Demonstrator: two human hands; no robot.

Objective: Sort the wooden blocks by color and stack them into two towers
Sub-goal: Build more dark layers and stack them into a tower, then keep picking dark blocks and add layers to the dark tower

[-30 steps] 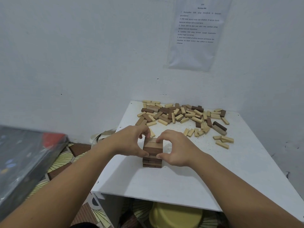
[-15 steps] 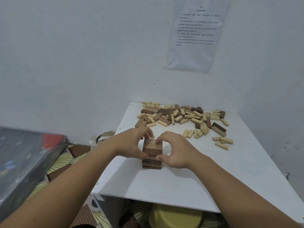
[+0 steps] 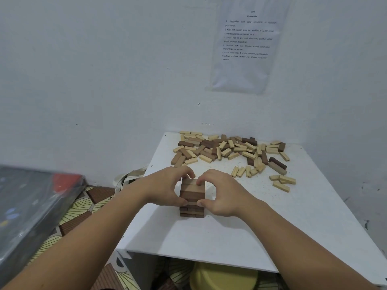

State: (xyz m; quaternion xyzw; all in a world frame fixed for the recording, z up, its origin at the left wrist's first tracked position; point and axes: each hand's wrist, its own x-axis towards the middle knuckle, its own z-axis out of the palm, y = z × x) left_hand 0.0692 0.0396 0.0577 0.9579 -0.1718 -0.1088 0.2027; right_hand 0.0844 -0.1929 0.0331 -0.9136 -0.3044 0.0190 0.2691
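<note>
At seven o'clock from the loose pile [image 3: 226,147], the tower [image 3: 192,197] is clasped by left hand [image 3: 165,187] and right hand [image 3: 222,193]. Layers could be toppled by uneven squeezing.

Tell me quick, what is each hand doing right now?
Left hand: closed round the brown block tower, left side.
Right hand: closed round the same tower, right side.

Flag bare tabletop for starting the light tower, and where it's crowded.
Bare: the near strip between brown tower and table front edge; the right side, nearer than the stray light blocks. Crowded: far end under the loose pile; the middle, where left hand and right hand grip the tower.
</note>
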